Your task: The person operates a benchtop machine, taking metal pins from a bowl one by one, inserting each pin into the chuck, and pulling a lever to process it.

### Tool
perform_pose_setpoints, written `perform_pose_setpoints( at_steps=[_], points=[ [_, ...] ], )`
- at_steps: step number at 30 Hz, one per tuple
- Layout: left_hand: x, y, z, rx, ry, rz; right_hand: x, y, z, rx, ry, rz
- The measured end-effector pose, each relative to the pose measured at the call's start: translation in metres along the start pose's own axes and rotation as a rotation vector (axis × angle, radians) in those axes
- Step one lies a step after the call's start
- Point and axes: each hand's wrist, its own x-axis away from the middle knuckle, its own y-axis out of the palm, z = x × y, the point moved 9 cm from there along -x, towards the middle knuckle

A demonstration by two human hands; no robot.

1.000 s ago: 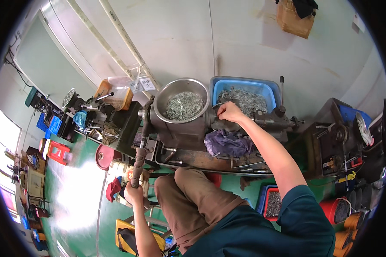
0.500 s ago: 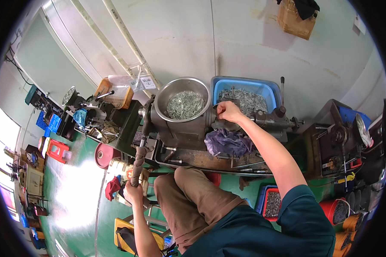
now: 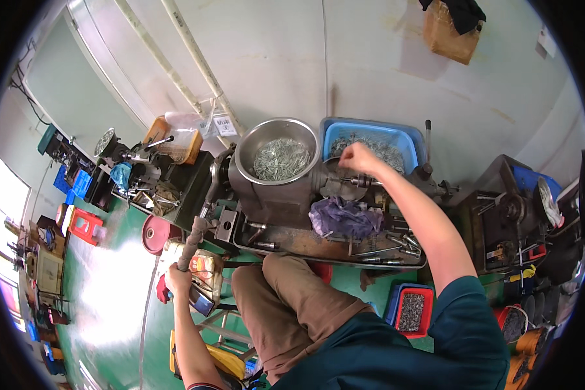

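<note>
My left hand (image 3: 178, 279) is wrapped round the cloth-wound end of a long lever (image 3: 192, 244) on the left side of a grey metal machine (image 3: 270, 201). My right hand (image 3: 359, 158), fingers pinched, is above the machine's spindle end (image 3: 341, 181), in front of a blue basin (image 3: 409, 148) of small metal pieces (image 3: 377, 151). Whether anything is between those fingertips is too small to tell. A steel bowl (image 3: 240, 151) full of slim metal pins (image 3: 281, 159) sits on top of the machine. A crumpled purple rag (image 3: 346, 218) hangs below the spindle.
The machine's tray (image 3: 305, 246) holds several metal rods and tools (image 3: 406, 244). A red bin (image 3: 428, 312) of small parts stands on the floor at right. Further machines stand to the left (image 3: 159, 170) and right (image 3: 500, 214). A yellow stool (image 3: 224, 364) is beside my legs.
My left hand has swung the lever's end to the left and a little upward. My right hand has lifted from the spindle, up and slightly right.
</note>
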Motion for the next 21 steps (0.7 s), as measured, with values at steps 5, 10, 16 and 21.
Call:
perform_pose_setpoints(
  at_steps=[5,10,16,21],
  points=[
    [-0.002,0.0,0.0,0.029,0.012,-0.003,0.02,-0.1,0.065,0.634,0.366,0.144],
    [0.0,0.002,0.0,0.011,0.017,-0.01,0.096,-0.171,0.122,0.732,0.442,0.408],
    [0.001,0.007,-0.002,0.029,0.02,-0.021,0.21,-0.181,0.128,0.8,0.361,0.715],
    [0.004,0.004,0.002,0.029,0.045,0.002,0.254,-0.178,0.107,0.771,0.36,0.666]
  ],
)
